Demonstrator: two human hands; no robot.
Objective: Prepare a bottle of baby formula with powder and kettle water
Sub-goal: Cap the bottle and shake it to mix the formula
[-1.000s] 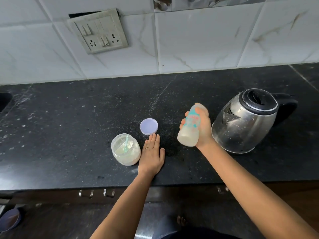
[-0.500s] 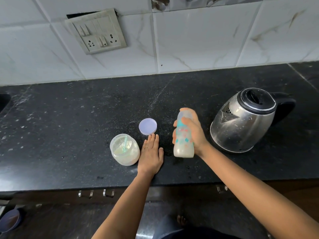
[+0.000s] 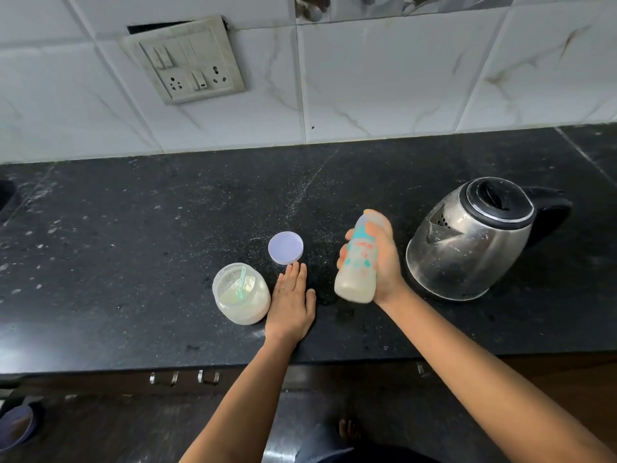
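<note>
My right hand (image 3: 384,262) grips a baby bottle (image 3: 358,262) with teal and pink print, tilted and lifted just above the black counter (image 3: 133,228); milky liquid fills its lower part. My left hand (image 3: 291,305) lies flat on the counter, fingers straight, between the bottle and an open jar of formula powder (image 3: 241,294). A green scoop (image 3: 241,284) stands in the powder. The jar's lilac lid (image 3: 285,247) lies top-down just beyond my left fingertips. A steel kettle (image 3: 467,242) with a black lid and handle stands to the right of the bottle.
A tiled wall with a switch-and-socket plate (image 3: 187,58) rises behind the counter. Drawer handles (image 3: 183,377) show under the counter's front edge. A dark bowl-like object (image 3: 15,426) sits at the lower left on the floor.
The bottle went from raised and tilted, down to near upright, and is now raised and tilted again in my right hand. My left hand stayed flat on the counter.
</note>
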